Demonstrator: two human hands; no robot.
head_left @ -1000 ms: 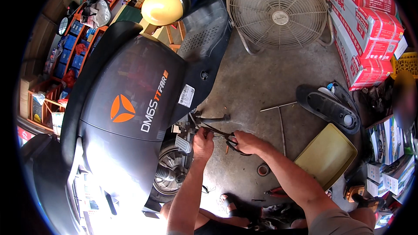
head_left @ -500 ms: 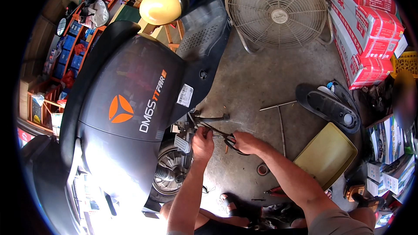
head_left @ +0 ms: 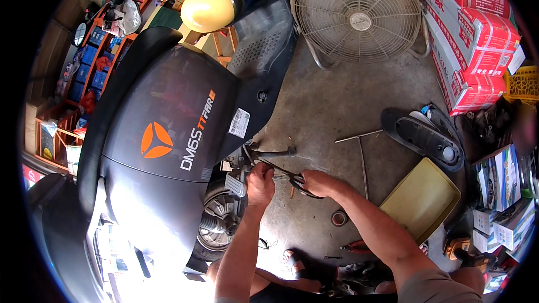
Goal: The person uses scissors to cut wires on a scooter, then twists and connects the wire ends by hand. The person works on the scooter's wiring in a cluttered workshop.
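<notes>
My right hand (head_left: 320, 184) is closed round the dark looped handles of a pair of scissors (head_left: 295, 178), whose blades point left toward my other hand. My left hand (head_left: 260, 184) is closed, fingers pinched together, just beside the scooter's rear wheel (head_left: 216, 213). What it pinches is hidden by the fingers. Both hands are low at the side of a dark grey electric scooter (head_left: 163, 106) with an orange emblem. A grey ribbed footrest (head_left: 236, 184) lies close by my left wrist, and a dark stand leg (head_left: 276, 152) sticks out beyond the hands.
On the concrete floor lie a T-shaped rod (head_left: 362, 163), a tape roll (head_left: 339, 218), red-handled pliers (head_left: 355, 247) and a yellowish tray (head_left: 424, 199). A black plastic cover (head_left: 424, 134) lies behind the tray. A large floor fan (head_left: 359, 19) and stacked red boxes (head_left: 477, 39) stand farther off.
The scissors' handles and my right hand have shifted slightly. My left hand stays at nearly the same spot.
</notes>
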